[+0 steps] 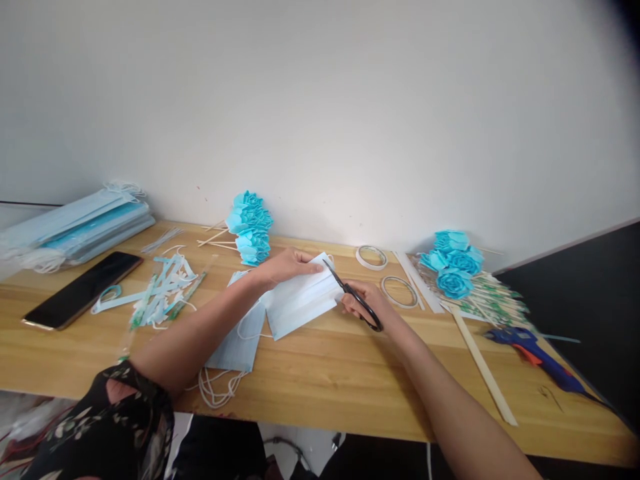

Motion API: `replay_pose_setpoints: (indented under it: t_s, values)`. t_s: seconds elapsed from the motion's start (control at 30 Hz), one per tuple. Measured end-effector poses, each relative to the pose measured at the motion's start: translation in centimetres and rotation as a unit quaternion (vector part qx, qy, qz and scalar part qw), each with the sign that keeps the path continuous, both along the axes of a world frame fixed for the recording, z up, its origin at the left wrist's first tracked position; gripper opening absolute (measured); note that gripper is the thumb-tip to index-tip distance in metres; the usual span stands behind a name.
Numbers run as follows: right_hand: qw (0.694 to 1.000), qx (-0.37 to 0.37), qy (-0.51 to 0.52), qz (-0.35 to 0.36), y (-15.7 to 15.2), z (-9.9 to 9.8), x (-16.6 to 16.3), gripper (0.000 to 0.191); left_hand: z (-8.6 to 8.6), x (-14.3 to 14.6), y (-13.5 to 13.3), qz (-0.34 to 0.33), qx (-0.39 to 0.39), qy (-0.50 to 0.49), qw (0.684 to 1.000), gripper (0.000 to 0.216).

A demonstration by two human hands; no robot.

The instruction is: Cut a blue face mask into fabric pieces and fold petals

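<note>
Near the middle of the wooden table (320, 387), my left hand (290, 267) pinches the top edge of a pale blue face mask (300, 307) between thumb and fingers. My right hand (367, 300) is wrapped round the black handles of a pair of scissors (369, 313). The scissor blades lie at the mask's upper right corner, close to my left fingertips. Under my left forearm rests another face mask or a small stack of them (235, 347), its white ear loops (220, 388) hanging toward the front edge.
At left are a mask stack (100, 220), a phone (83, 290) and cut strips (167, 287). Blue fabric flowers (250, 227) lie at the back. Tape rolls (371, 257), more flowers (454, 267), a wooden stick (483, 363) and a blue glue gun (540, 360) are on the right.
</note>
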State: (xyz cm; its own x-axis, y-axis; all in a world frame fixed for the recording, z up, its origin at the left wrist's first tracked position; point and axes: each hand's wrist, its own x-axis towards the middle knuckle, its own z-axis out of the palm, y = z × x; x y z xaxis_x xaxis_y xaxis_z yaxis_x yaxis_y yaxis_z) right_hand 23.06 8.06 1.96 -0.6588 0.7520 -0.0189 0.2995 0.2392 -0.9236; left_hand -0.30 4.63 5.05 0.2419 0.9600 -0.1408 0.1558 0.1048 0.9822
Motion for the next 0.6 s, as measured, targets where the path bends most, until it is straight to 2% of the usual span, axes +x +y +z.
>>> replay_pose_setpoints:
  t_s: [0.2, 0.6]
  values:
    - [1.0, 0.004, 0.005, -0.001, -0.3, 0.5, -0.1, 0.046, 0.1, 0.1, -0.1, -0.001, -0.012, -0.009, 1.0, 0.038]
    - [1.0, 0.026, -0.006, 0.002, 0.3, -0.6, 0.3, 0.044, 0.2, 0.1, -0.1, 0.002, -0.019, -0.013, 1.0, 0.035]
